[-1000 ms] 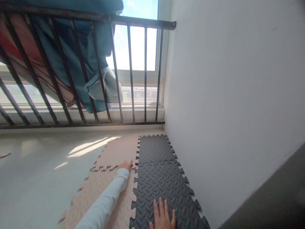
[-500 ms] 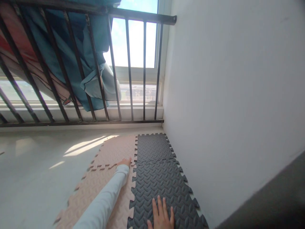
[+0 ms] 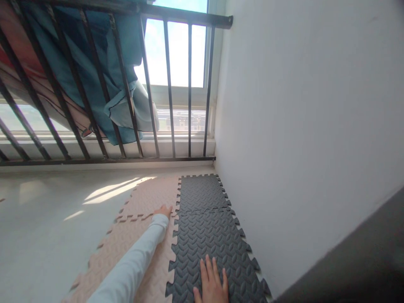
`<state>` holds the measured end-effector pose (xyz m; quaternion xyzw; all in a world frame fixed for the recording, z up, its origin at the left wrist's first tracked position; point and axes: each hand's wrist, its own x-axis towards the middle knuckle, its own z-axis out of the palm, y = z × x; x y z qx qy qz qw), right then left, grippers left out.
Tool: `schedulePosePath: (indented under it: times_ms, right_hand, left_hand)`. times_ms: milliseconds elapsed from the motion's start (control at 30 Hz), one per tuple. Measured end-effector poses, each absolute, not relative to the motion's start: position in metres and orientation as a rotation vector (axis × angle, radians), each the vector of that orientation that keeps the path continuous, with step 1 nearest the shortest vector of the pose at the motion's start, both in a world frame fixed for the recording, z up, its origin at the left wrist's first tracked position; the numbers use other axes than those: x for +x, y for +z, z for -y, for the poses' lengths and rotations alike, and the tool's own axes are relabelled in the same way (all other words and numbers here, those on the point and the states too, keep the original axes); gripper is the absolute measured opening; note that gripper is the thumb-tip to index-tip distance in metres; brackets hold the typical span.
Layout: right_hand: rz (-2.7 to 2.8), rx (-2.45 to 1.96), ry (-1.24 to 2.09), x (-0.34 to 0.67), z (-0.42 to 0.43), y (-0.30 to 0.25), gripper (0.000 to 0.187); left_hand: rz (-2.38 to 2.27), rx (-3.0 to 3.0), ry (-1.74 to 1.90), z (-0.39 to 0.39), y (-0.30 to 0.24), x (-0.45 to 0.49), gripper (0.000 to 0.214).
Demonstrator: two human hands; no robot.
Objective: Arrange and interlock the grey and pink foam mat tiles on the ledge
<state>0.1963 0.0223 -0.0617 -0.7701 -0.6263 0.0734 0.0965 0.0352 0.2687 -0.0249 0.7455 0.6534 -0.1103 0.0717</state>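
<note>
My left hand [image 3: 163, 210], at the end of a pale blue sleeve, presses down at the seam between the far pink foam tile [image 3: 151, 191] and the near pink foam tile [image 3: 123, 244]. Its fingers reach toward the far black foam tile [image 3: 202, 191] and seem stretched out, holding nothing. My right hand [image 3: 213, 282] lies flat with fingers spread on the near black foam tile [image 3: 202, 235]. The two black tiles join each other along a jagged seam. Between the pink and black rows the toothed edges meet, with the near part not fully meshed.
A white wall [image 3: 299, 105] rises along the black tiles' right side. Ahead stands a dark metal railing [image 3: 170, 160] before a window, with blue and pink cloth [image 3: 123, 97] hanging behind its bars. Pale floor [image 3: 41, 244] spreads to the left, with sunlight streaks.
The view has shifted slightly, so everything sits a little further up and left. Both hands stay at the same places on the tiles.
</note>
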Motion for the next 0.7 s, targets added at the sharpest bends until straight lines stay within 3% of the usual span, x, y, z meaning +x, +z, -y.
schedulePosePath:
  times_ms: [700]
  right_hand:
    - [1.913, -2.342, 0.184, 0.192, -0.024, -0.062, 0.053]
  left_hand:
    - [-1.943, 2.204, -0.173, -0.245, -0.050, 0.054, 0.049]
